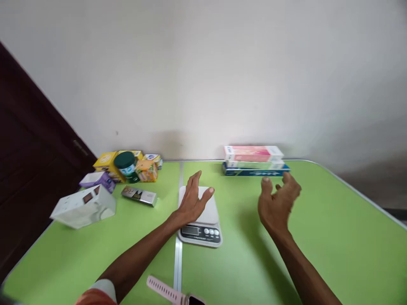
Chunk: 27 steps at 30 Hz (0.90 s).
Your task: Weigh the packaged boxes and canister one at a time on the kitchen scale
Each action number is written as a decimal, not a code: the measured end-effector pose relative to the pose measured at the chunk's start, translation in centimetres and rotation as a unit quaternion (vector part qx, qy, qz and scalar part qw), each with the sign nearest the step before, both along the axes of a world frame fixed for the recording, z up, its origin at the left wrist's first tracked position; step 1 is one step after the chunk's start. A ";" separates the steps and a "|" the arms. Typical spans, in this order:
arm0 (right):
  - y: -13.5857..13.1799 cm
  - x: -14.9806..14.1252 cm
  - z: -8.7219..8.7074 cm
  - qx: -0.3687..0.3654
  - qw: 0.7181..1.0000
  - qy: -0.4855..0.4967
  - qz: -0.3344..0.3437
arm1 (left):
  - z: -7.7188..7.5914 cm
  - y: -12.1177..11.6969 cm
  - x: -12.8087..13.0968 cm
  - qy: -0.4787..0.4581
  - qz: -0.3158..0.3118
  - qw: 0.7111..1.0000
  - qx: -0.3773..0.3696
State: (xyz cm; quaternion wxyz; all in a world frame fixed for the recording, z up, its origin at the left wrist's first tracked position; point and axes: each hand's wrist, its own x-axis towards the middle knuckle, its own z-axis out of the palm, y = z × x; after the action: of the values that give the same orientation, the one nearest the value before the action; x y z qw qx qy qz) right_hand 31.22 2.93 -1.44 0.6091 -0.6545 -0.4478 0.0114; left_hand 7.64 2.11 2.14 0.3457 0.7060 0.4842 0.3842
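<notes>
My left hand is held over a white kitchen scale, fingers stretched and thumb apart, with nothing in it. The scale's dark display and round buttons face me, while the hand hides part of its platform. On the right, my right hand hovers above the table, fingers apart and partly curled, also holding nothing. Behind it and nearest to it is a stack of long boxes: a pink and white box on top, a pale green one in the middle and a blue one at the bottom.
At the left stand a white box, a purple box, a dark green jar, yellow boxes, an orange box and a grey carton. A pink-strapped smartwatch lies at the green table's near edge. A wall rises behind.
</notes>
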 end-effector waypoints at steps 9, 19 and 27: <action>-7.4 -22.2 2.2 -0.105 0.901 0.115 0.405 | -3.4 -2.9 -19.0 0.034 0.405 0.908 0.098; -6.0 -34.6 -0.6 -0.281 0.837 0.211 0.421 | -5.7 -1.9 -24.2 -0.004 0.419 0.907 -0.035; -7.4 -30.3 4.0 -0.239 0.858 0.225 0.395 | -1.7 -5.8 -21.0 -0.067 0.405 0.911 0.032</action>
State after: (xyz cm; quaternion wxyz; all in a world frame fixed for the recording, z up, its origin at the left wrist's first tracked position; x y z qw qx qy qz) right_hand 0.88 -4.46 2.59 0.4624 -0.5273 -0.5034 0.5047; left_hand -13.38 -3.68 0.48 0.1693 0.4325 0.6916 0.5532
